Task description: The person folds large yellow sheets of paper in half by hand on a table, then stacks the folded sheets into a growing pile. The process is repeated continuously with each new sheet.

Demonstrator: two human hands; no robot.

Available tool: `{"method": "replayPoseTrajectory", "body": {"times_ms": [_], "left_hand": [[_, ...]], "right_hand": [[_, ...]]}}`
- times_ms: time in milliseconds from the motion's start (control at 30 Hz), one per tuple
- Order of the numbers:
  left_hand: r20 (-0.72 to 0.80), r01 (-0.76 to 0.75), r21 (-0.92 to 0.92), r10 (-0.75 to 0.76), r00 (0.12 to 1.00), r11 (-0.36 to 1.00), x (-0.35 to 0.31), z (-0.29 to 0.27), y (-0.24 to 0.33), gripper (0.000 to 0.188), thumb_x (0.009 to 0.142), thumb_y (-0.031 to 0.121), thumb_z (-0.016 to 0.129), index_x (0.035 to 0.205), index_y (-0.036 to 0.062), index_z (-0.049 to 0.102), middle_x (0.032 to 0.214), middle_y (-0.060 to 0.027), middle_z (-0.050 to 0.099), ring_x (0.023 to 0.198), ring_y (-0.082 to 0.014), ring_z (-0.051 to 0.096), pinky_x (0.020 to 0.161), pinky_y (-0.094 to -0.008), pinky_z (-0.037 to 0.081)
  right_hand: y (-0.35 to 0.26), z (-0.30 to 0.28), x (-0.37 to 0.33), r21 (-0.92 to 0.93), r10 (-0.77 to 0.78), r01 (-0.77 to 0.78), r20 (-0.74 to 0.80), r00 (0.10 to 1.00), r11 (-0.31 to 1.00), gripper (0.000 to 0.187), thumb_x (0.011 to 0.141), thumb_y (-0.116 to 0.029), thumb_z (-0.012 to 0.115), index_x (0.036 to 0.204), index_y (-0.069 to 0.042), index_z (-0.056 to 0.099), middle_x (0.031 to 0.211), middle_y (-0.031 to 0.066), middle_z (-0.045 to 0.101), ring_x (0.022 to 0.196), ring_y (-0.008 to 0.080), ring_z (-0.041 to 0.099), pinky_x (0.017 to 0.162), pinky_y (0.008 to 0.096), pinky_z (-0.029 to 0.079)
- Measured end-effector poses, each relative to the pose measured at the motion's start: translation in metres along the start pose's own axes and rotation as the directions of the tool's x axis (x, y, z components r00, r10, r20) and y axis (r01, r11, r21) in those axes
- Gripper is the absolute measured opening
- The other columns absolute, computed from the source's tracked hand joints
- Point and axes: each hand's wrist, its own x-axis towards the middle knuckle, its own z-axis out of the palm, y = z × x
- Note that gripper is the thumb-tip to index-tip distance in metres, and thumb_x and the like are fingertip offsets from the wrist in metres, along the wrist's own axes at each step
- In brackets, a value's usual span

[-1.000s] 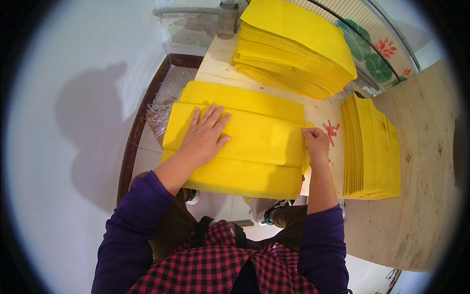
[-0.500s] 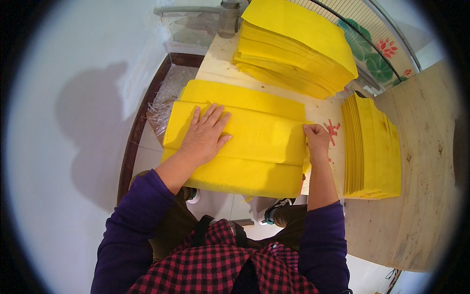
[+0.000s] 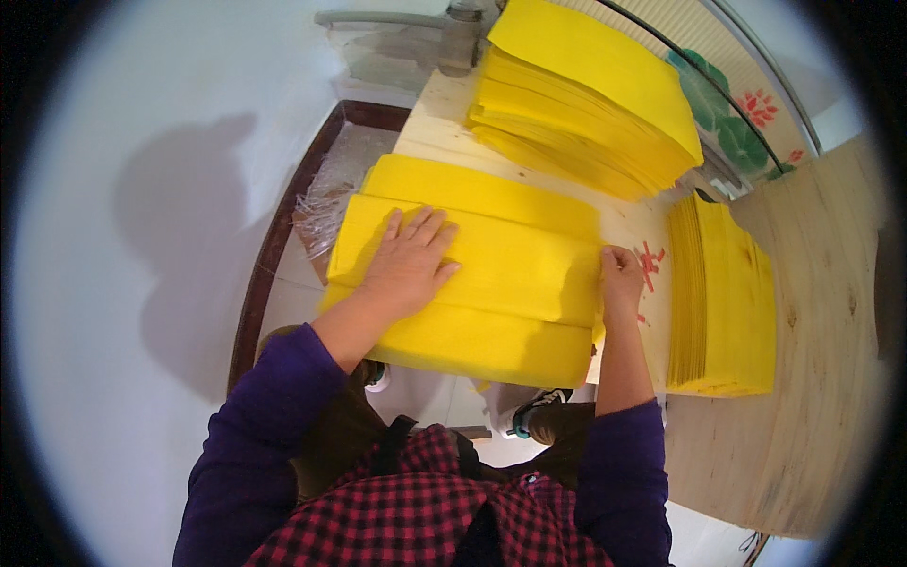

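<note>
A folded yellow fabric sheet (image 3: 510,265) lies on top of a low stack of the same yellow fabric, right in front of me, its folds running across from left to right. Flat on the sheet's left half rests my left hand (image 3: 404,269), its fingers spread and the thumb apart. At the sheet's right edge, the thumb and fingers of my right hand (image 3: 621,274) are pinched together on the fabric's edge. The fingertips partly hide what they grip there.
A tall yellow fabric stack (image 3: 586,104) stands at the back, and another (image 3: 718,293) at the right. Short red strips (image 3: 650,265) lie on the wooden table (image 3: 439,132) between. A jar (image 3: 461,40) stands far back. Clear plastic wrap (image 3: 326,203) lies by the left wall.
The whole view has shifted slightly, so the scene sits a little farther right. Both hands keep the same pose on the yellow fabric.
</note>
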Motion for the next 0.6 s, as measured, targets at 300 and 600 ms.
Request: {"method": "replayPoseTrajectory", "body": {"times_ms": [300,600], "left_hand": [[-0.006,-0.008,-0.020,0.008,1.000,1.000,-0.001,0.000,0.000,0.052,0.091,0.034,0.055,0.135,0.0072,0.047,0.145,-0.0132,0.039,0.139,-0.0286,0.031,0.115,-0.0505,0.017],[0.049,0.042,0.009,-0.042,0.998,0.999,0.000,-0.001,0.000,0.058,0.088,0.027,0.055,0.141,0.0066,0.042,0.150,-0.0111,0.034,0.141,-0.0254,0.027,0.116,-0.0501,0.015]], "right_hand": [[-0.065,0.071,-0.065,-0.162,-0.514,0.620,0.421,0.747,0.768,0.054,0.094,-0.030,0.053,0.136,0.002,0.044,0.147,0.0243,0.034,0.138,0.0370,0.030,0.115,0.0444,0.021],[-0.095,0.113,-0.095,-0.359,-0.365,0.634,0.584,0.725,0.685,0.072,0.096,-0.051,0.040,0.142,0.005,0.034,0.151,0.0230,0.026,0.143,0.0345,0.020,0.116,0.0477,0.013]]}}
